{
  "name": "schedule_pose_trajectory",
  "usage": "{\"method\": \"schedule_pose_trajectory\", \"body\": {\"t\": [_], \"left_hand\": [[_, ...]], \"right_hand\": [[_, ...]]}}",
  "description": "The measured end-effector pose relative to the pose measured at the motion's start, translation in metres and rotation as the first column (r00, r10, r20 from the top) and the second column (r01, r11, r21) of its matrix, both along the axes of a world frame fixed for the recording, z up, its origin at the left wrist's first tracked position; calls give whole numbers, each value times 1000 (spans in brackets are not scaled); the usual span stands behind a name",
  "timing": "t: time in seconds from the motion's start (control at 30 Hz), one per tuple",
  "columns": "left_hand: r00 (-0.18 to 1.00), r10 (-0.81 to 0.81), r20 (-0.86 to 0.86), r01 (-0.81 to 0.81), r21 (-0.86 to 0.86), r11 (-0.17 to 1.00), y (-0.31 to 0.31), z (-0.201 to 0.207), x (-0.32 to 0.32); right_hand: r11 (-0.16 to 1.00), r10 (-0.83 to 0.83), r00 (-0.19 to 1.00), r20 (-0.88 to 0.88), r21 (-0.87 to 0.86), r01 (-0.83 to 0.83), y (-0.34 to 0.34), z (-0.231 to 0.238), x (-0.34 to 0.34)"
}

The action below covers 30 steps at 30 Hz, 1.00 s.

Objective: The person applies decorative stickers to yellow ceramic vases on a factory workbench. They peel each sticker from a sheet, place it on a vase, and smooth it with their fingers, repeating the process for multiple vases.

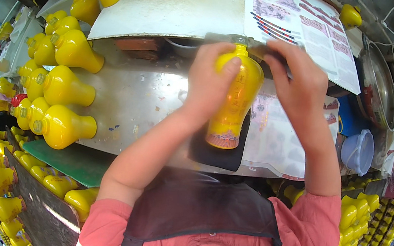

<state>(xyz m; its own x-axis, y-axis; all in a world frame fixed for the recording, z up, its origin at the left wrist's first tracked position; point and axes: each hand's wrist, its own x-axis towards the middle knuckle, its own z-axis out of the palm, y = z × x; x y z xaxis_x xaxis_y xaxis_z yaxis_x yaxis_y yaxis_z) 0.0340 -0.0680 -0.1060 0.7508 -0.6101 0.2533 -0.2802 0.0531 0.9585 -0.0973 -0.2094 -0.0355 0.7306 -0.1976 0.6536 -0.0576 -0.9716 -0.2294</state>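
Observation:
A glossy yellow bottle [242, 91] with a clear neck lies on a black cloth pad [220, 158], its neck pointing away from me. Dark characters run down its front, and a patterned band rings its base. My left hand [210, 76] is wrapped round the bottle's left shoulder, thumb on the front. Close to the right of the neck, my right hand [301, 80] has its fingers bent together. A dark grey flat piece [215, 37] lies behind the neck and reaches towards those fingers; what they grip I cannot make out.
Several yellow bottles [67, 88] lie stacked at the left. A white board [171, 20] at the back bears printed decal sheets [318, 26]; another sheet [276, 140] lies right of the pad. A pale bucket [358, 152] stands at the right, a green board [64, 161] at lower left.

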Motion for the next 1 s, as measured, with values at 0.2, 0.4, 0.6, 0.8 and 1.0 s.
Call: {"method": "schedule_pose_trajectory", "body": {"t": [0.2,0.4,0.6,0.8,1.0], "left_hand": [[972,-97,-213,68,-140,988,1,-15,7],[888,-180,-424,74,-253,965,14,-4,-9],[771,-275,-575,116,-298,948,20,1,-22],[884,-183,-429,144,-122,982,25,2,-21],[904,38,425,-114,154,981,29,-1,-27]], "right_hand": [[853,501,864,55,139,-503,56,-43,-45],[743,51,987,155,654,-141,56,-70,-47],[942,17,953,303,313,-117,76,-76,-56],[949,28,980,199,303,-88,66,-55,-41],[838,50,993,106,537,-99,25,-4,-4]]}}
